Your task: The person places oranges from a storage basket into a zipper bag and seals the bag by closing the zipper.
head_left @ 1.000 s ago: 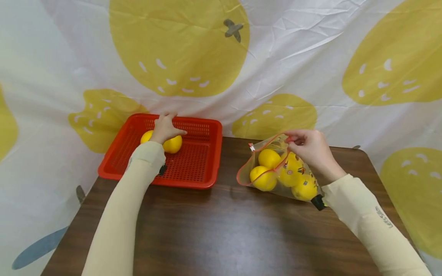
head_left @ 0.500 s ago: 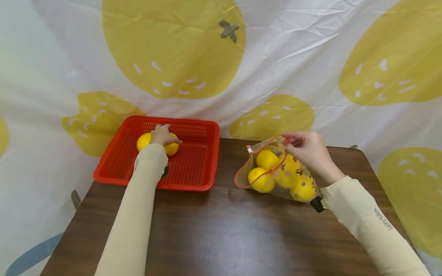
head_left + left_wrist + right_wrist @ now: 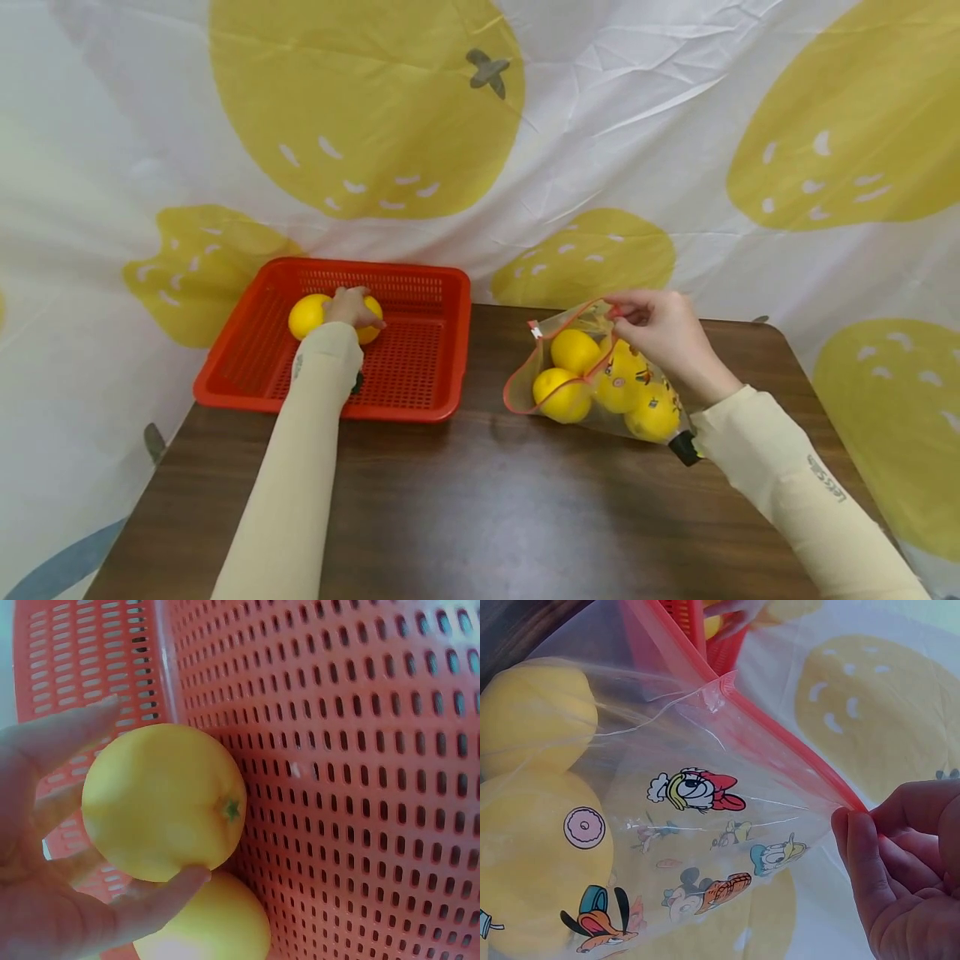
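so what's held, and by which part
The right grip pinches the clear bag by its red rim; whether the left grip holds a yellow fruit can't be told.

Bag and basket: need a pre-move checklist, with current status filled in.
1. Bag mouth open: ok, it gapes toward the basket.
2. Red rim held: ok, the right hand pinches it.
3. Left hand at the right fruit: ok, it reaches around it in the basket.
4. Firm grip on that fruit: not ok, fingers look spread and one tip appears off it.
5. Right fruit apart from the left fruit: cannot tell, a finger covers part of where they would meet.
6. Room for another: cannot tell, four fruit are inside.
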`<state>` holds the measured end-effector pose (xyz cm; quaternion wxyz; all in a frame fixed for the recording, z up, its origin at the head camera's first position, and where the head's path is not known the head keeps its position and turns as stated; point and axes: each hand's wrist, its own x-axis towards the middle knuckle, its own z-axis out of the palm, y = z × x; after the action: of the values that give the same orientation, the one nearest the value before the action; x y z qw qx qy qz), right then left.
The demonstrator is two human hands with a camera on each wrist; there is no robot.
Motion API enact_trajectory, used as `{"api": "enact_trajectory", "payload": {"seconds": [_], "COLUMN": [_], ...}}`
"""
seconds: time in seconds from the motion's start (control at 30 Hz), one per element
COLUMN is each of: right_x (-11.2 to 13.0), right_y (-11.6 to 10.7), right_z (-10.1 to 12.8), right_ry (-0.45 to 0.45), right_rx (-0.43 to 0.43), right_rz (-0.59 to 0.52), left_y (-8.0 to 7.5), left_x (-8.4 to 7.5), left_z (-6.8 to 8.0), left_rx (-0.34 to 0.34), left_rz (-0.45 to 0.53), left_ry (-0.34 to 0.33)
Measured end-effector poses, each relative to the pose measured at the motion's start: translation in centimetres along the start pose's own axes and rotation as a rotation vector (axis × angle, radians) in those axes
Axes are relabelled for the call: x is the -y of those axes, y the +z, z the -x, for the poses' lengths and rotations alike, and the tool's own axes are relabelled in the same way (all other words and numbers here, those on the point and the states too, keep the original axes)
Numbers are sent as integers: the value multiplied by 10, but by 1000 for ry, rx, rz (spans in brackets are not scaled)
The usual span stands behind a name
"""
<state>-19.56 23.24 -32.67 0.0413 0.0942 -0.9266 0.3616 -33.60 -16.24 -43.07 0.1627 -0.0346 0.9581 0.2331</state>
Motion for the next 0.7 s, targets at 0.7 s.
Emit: {"api": "enact_trajectory", "payload": {"seconds": [0.7], "right_x": [0], "right_y": [1], "right_z": [-5], "right_ry": [-12], "right_rx": [23], "right_rz": [-7], "left_y": [0], "left_x": [6], "left_z": [4], "left_rx": [3], "left_rz": [85], "left_ry": [-28]}}
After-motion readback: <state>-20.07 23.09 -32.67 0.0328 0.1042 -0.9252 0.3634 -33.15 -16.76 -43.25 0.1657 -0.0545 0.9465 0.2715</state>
